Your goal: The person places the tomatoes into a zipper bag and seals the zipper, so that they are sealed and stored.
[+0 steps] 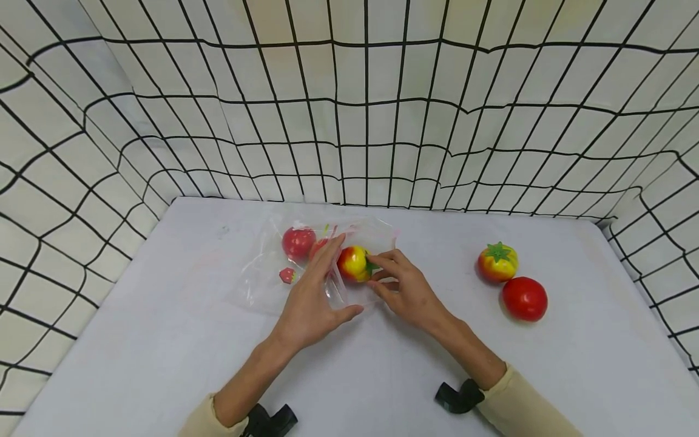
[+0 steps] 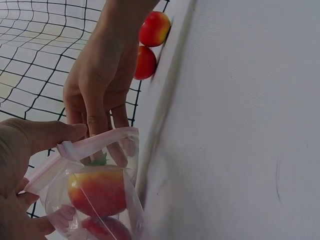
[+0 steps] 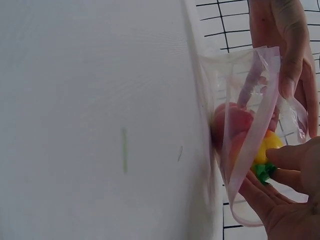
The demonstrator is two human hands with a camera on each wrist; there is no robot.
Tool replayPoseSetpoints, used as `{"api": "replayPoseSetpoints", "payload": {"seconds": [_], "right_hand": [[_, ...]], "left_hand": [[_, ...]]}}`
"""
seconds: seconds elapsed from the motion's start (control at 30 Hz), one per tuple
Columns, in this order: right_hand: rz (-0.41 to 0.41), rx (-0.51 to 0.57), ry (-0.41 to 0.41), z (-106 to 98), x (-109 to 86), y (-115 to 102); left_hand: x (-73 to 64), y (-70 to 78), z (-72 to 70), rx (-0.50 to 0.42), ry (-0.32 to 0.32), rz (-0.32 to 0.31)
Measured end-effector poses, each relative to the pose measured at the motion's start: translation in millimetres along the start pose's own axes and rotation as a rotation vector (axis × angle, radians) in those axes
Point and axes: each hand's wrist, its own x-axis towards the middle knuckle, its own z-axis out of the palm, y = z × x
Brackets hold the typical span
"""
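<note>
A clear zip bag (image 1: 256,285) with a pink-edged mouth lies on the table, its mouth towards the right. Inside are a round red fruit (image 1: 298,244) and another red piece, partly hidden behind my left hand (image 1: 308,303). That hand grips the bag at its mouth, thumb on the rim in the left wrist view. At the mouth sits a red-and-yellow toy fruit (image 1: 354,264) with a green leafy top (image 3: 264,172). My right hand (image 1: 406,291) pinches it by the leafy end, fingertips within the bag's mouth in the left wrist view.
To the right on the white table (image 1: 437,376) rest a second red-and-yellow fruit (image 1: 497,263) with a green star-shaped top and a red tomato (image 1: 524,298), side by side. Black netting (image 1: 366,103) over white cloth rises behind the table and on both sides.
</note>
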Motion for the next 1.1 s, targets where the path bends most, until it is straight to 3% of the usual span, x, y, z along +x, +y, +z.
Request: {"api": "replayPoseSetpoints", "payload": {"seconds": [0.33,0.63,0.8,1.1], "right_hand": [[-0.016,0.049,-0.002,-10,-7.8,2],[-0.055,0.015,0.025,-26,-15.1,8],[-0.029,-0.018,0.038,-35,-20.6,12],[-0.005,-0.071,0.099,-54,-28.3,17]], "left_hand": [[1.5,-1.4,1.4,-0.042,0.008,0.021],[1.8,-1.5,1.6,-0.064,-0.009,0.008],[-1.9,-0.5,1.5,-0.078,-0.026,-0.014],[-1.4,-1.6,2.1,-0.062,-0.016,0.001]]}}
